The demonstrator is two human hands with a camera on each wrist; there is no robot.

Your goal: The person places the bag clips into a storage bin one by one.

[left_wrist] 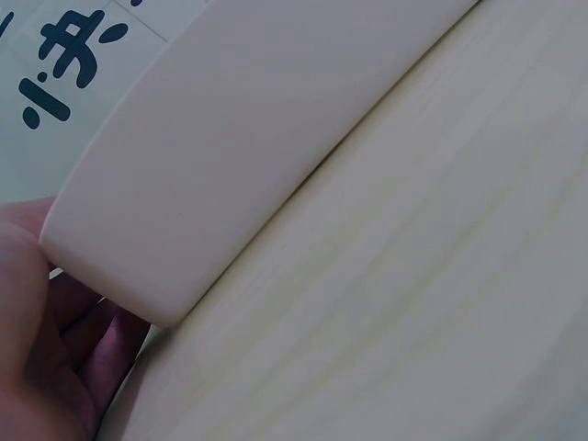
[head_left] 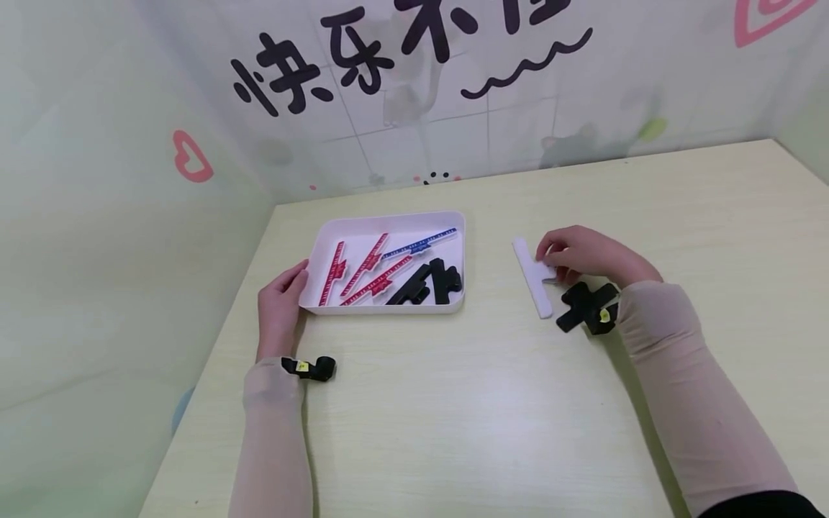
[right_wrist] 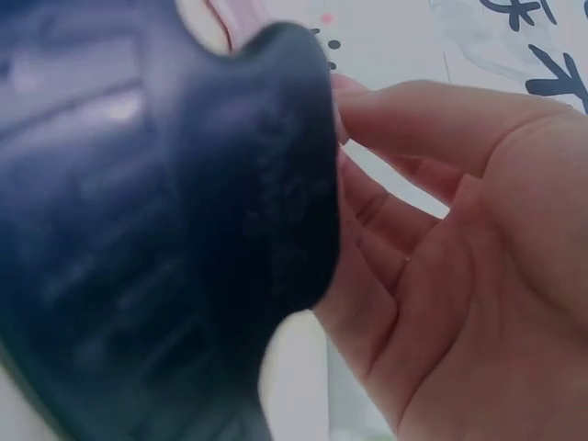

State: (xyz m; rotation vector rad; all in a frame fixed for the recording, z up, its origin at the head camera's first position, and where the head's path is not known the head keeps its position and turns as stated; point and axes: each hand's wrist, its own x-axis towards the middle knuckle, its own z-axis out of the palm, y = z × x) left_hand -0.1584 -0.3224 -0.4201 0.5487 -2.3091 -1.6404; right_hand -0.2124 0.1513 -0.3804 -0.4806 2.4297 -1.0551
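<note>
My left hand [head_left: 281,306] grips the left end of a white tray [head_left: 388,310], its thumb and fingers around the wall. The left wrist view shows the fingers [left_wrist: 92,331] curled at the tray's corner. My right hand [head_left: 592,253] pinches the grip tab of a long white bag clip [head_left: 534,280]. Just below that hand lies a black bag clip [head_left: 576,306]. In the right wrist view this black clip [right_wrist: 184,202] looms large and blurred, hiding the fingertips and most of the white clip.
The tray holds three red-and-white clips [head_left: 333,273], a blue-and-white clip [head_left: 417,246] and two black clips [head_left: 440,280]. A pale wooden table [head_left: 440,403] lies under everything. A printed cloth [head_left: 440,144] hangs behind its back edge.
</note>
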